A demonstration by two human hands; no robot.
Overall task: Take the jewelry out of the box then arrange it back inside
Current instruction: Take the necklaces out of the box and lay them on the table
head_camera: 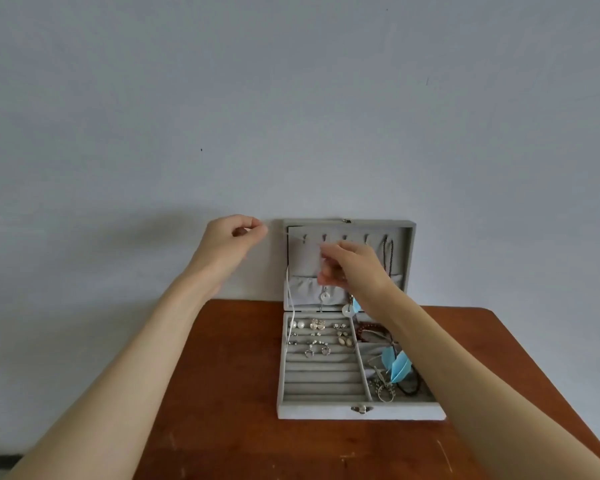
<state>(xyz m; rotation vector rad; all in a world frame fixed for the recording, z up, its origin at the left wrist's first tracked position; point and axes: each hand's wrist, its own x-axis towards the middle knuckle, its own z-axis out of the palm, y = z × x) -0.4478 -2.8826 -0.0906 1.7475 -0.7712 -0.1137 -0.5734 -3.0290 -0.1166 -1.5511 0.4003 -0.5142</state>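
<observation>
Two bare forearms are seen nearest the camera, rising from the lower corners of the frame toward one grey jewelry box (326, 386) that stands open on a brown wooden table (222, 393), right of centre. Its lid (409, 251) is held upright against a pale wall (291, 98). Five small hooks can be counted along the lid's upper lining; a dark beaded necklace (388, 252) is hung from the one furthest right, and a gathered pocket (302, 289) is seen below.

A thin silver chain (293, 238) is stretched between both hands. One end is pinched by the left hand (231, 239), just left of the lid, thumb and forefinger pressed together and the other fingers curled. The right hand (352, 268) is held in front of the lid lining, its fingertips closed on the chain, from which a small pale pendant (324, 296) is hung.

In the tray, several rows of earrings and rings (317, 336) are set in the upper slots at left. Blue feather pieces (397, 368), a reddish bead bracelet (369, 332) and a dark cord (411, 388) are laid in the right compartments; exact numbers cannot be told.
</observation>
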